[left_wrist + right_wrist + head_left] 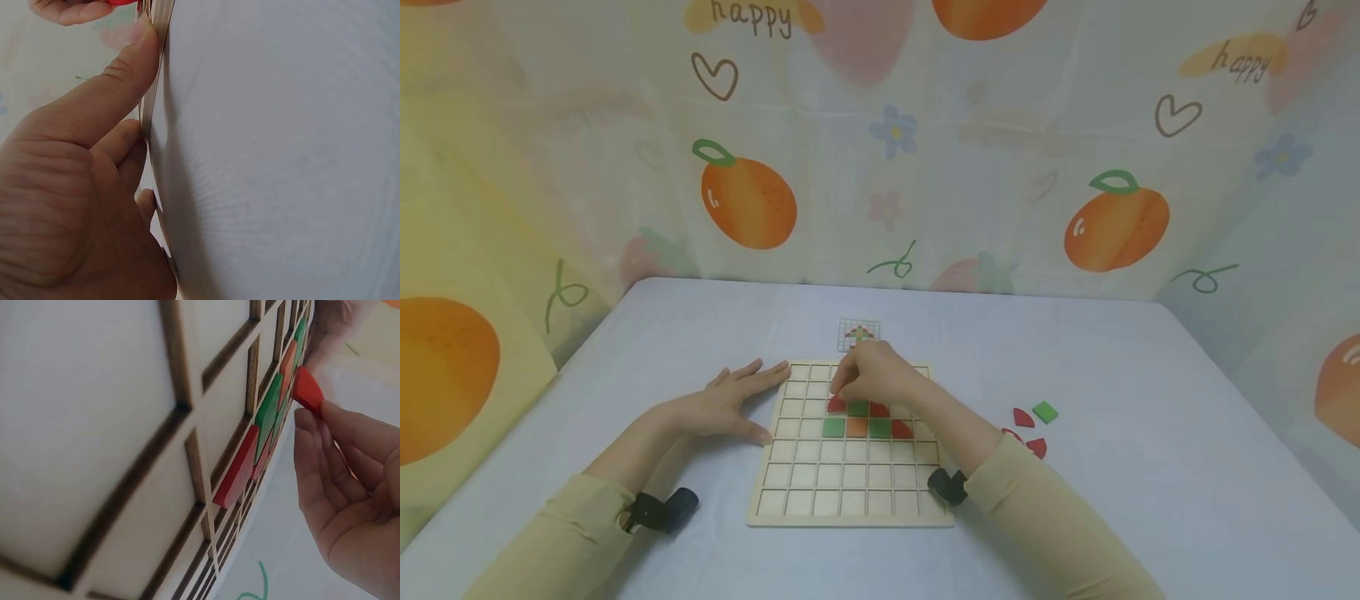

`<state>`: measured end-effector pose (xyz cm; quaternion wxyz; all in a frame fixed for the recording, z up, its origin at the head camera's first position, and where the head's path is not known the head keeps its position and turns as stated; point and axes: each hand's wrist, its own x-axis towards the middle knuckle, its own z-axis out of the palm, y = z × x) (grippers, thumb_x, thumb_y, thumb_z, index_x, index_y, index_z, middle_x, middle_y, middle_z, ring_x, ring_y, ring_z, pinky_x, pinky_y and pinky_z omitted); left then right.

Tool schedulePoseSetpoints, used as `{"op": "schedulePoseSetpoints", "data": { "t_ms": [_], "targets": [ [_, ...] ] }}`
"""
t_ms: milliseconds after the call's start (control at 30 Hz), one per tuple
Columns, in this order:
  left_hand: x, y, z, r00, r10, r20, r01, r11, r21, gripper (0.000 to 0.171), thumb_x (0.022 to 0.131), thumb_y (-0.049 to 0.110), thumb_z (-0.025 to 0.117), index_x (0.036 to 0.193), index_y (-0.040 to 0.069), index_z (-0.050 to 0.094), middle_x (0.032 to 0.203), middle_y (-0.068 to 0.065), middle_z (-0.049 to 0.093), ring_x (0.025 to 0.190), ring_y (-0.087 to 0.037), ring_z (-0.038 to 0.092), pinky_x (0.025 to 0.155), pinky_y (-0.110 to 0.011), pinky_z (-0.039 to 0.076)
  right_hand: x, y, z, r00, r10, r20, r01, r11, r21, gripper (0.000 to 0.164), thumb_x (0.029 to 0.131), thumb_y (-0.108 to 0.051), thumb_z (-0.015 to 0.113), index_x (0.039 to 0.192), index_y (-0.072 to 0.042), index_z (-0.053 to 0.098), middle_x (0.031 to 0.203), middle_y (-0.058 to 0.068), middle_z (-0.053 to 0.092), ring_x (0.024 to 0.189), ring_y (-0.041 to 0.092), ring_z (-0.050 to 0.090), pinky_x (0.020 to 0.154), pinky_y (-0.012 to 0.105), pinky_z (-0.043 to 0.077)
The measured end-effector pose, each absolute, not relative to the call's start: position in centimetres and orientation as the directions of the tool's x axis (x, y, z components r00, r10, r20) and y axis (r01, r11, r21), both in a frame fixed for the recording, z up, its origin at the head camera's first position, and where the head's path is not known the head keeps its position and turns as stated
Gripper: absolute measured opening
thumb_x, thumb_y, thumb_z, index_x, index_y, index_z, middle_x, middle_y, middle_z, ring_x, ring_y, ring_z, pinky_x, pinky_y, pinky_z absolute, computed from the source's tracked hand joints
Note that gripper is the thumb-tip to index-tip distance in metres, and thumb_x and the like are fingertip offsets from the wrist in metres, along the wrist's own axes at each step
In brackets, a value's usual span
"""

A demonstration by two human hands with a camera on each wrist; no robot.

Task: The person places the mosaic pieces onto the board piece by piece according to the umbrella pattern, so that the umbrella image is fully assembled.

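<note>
A wooden grid board [829, 477] lies on the table, with green, orange and red tiles in two of its rows. My right hand [880, 372] is over the board's upper part and pinches a red quarter-round tile [308, 389] between thumb and fingertips. That tile is tilted, close to the grid beside a green tile [857, 408]. Below it sit an orange square tile [857, 427] and a red tile [902, 429]. At the board's left edge my left hand [718, 406] rests with fingers spread, its thumb touching the rim in the left wrist view.
A small pattern card [859, 332] lies behind the board, partly covered by the right hand. Loose red tiles [1022, 417] and a green square tile [1045, 412] lie to the right, some partly behind the right forearm. A printed cloth hangs behind the table.
</note>
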<state>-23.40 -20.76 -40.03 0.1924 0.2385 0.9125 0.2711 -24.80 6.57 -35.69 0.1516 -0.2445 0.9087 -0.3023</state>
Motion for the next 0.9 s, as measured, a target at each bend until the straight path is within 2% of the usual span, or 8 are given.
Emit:
{"op": "schedulePoseSetpoints", "data": {
  "t_ms": [533, 733, 900],
  "targets": [
    [-23.28, -20.68, -39.88, -0.815, 0.537, -0.217, 0.331, 0.739, 0.586, 0.104, 0.075, 0.048, 0.080, 0.158, 0.018, 0.025, 0.167, -0.008, 0.019, 0.153, -0.048, 0.000, 0.117, -0.072, -0.010, -24.81, 6.19, -36.00, -0.820, -0.553, -0.147, -0.374, 0.713, -0.593, 0.008, 0.085, -0.006, 0.074, 0.087, -0.011, 0.079, 0.083, 0.000, 0.078, 0.068, 0.006, 0.060, 0.065, 0.017, 0.050],
    [-23.38, -20.79, -40.06, -0.817, 0.532, -0.223, 0.324, 0.742, 0.587, 0.104, 0.075, 0.049, 0.080, 0.158, 0.020, 0.024, 0.168, -0.007, 0.019, 0.154, -0.047, -0.001, 0.117, -0.072, -0.010, -24.83, 6.28, -35.96, -0.810, -0.572, -0.127, -0.409, 0.707, -0.577, 0.007, 0.085, -0.006, 0.075, 0.088, -0.010, 0.079, 0.085, 0.001, 0.078, 0.070, 0.006, 0.061, 0.065, 0.015, 0.050],
    [-23.43, -20.77, -40.10, -0.816, 0.531, -0.230, 0.317, 0.743, 0.589, 0.104, 0.075, 0.049, 0.080, 0.158, 0.022, 0.023, 0.168, -0.007, 0.018, 0.154, -0.047, -0.001, 0.117, -0.072, -0.010, -24.88, 6.44, -36.01, -0.817, -0.563, -0.122, -0.403, 0.710, -0.577, 0.009, 0.086, -0.007, 0.075, 0.093, -0.010, 0.078, 0.089, 0.000, 0.077, 0.077, 0.007, 0.063, 0.071, 0.018, 0.053]
  ]
}}
